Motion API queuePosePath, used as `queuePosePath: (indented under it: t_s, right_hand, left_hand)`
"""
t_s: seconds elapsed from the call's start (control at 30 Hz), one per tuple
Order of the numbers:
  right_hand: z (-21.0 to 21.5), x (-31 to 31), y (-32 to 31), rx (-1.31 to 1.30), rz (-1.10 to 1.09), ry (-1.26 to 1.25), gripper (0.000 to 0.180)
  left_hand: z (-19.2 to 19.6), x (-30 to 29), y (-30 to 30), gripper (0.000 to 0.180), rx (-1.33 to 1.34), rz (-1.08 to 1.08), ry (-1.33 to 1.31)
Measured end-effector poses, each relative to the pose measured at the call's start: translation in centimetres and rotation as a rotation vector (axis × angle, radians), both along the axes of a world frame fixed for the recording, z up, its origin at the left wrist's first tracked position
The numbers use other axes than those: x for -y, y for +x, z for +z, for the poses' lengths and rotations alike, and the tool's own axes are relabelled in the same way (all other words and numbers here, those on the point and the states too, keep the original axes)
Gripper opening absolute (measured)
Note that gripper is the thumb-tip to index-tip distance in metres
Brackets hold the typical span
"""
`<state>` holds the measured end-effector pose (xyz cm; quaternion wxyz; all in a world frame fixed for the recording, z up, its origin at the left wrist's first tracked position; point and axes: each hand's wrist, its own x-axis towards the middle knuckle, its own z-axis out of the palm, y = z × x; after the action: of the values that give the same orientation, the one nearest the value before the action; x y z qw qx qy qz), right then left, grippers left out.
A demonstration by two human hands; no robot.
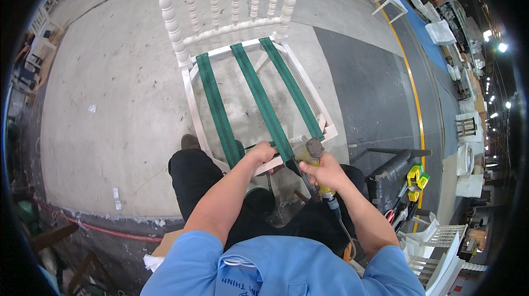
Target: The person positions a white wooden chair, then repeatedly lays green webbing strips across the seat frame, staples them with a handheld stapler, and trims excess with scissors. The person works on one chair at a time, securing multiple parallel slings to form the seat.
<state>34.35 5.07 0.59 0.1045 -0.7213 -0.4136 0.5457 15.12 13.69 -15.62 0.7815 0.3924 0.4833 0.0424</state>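
In front of me stands a white wooden chair frame (pixel 193 100) with turned back spindles and an open seat. Three green webbing straps (pixel 254 84) run across the seat from back to front. My left hand (pixel 261 154) is closed around the front rail, beside the middle strap; its fingertips are partly hidden. In my right hand (pixel 326 173) is a yellow pneumatic staple gun (pixel 314 155) with a dark, rounded head, close to the front end of the middle strap. An air hose (pixel 343 224) trails from its lower end toward my lap.
At my right is a black holder (pixel 388 177) with yellow-green boxes (pixel 416 177) and red-handled tools (pixel 390 216). White chairs (pixel 435 246) stand at lower right. A red hose (pixel 104 230) lies on the floor at left. A yellow line (pixel 412 86) marks the floor at right.
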Motion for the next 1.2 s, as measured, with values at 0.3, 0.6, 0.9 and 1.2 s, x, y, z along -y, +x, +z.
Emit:
queuePosePath:
  t_s: [0.3,0.6,0.9,1.2]
  right_hand:
    - [0.6,0.4,-1.5,0.01,0.013,0.019,0.036]
    - [0.3,0.8,-2.2,0.025,0.086,-0.005,0.036]
    - [2.4,3.4,3.2,-0.106,-0.174,0.109,0.03]
    - [5.0,7.0,8.7,-0.297,-0.376,0.338,0.021]
  left_hand:
    - [-0.3,0.1,0.1,0.046,-0.038,-0.029,0.025]
    - [-1.9,0.4,0.5,0.043,-0.02,-0.016,0.018]
    - [1.2,1.5,-0.5,0.03,-0.483,-0.153,0.66]
    - [4.1,13.5,1.8,0.06,-0.159,0.203,0.032]
